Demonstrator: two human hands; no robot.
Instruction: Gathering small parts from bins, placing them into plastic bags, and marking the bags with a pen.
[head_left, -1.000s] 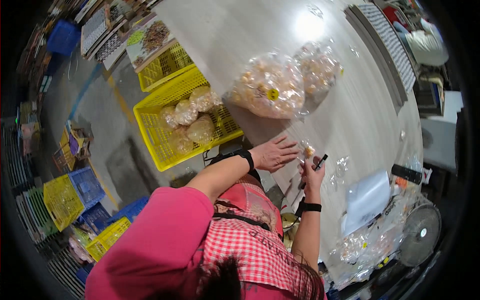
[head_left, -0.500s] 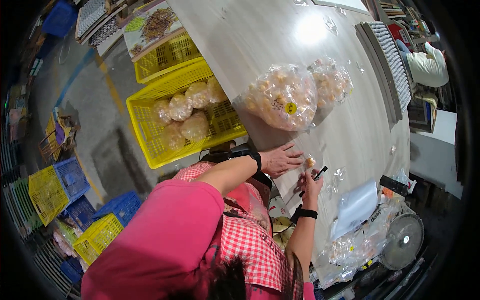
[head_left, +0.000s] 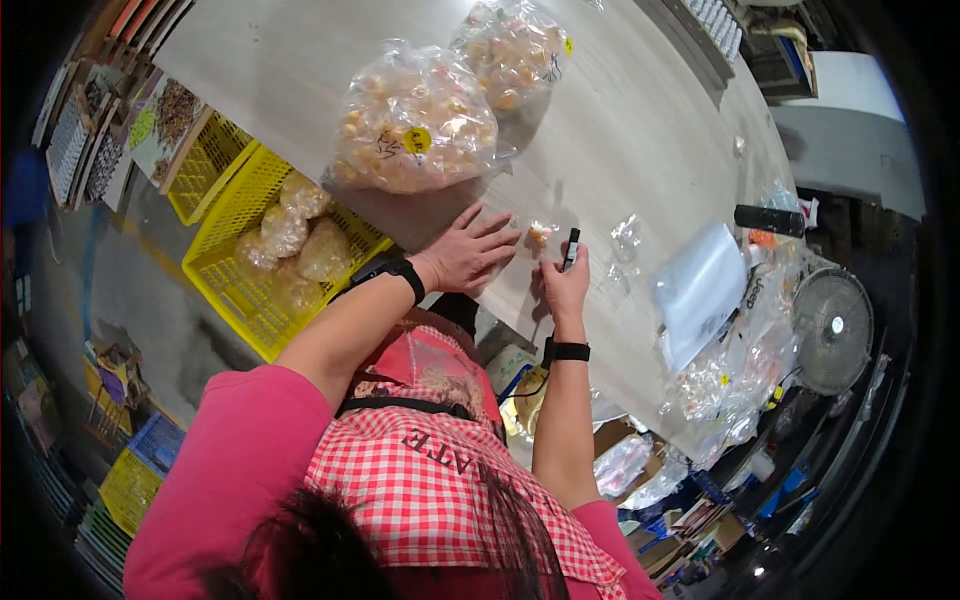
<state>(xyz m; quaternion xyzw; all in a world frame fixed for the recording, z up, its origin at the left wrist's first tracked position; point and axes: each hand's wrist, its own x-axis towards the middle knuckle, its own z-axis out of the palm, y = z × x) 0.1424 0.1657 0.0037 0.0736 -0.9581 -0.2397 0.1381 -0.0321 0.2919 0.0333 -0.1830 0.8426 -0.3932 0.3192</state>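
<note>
Standing off the left edge of the pale wooden table (head_left: 640, 130), a yellow slatted plastic crate (head_left: 250, 290) holds several filled clear bags, close enough to take packed ones. Farther up the table lie two big clear plastic bags of golden round snacks (head_left: 415, 120), within reach as stock. The left hand (head_left: 468, 252) lies flat, fingers spread and grasping nothing, apparently pinning down a small clear plastic pouch with an orange piece inside (head_left: 538, 236), which rests on the tabletop just between the hands, so it stays put for marking. The right hand (head_left: 566, 288) is clenched around a black marker pen (head_left: 571, 248), tip toward the pouch. Rightward lie loose clear bags (head_left: 705, 290) and a white fan (head_left: 833, 328).
</note>
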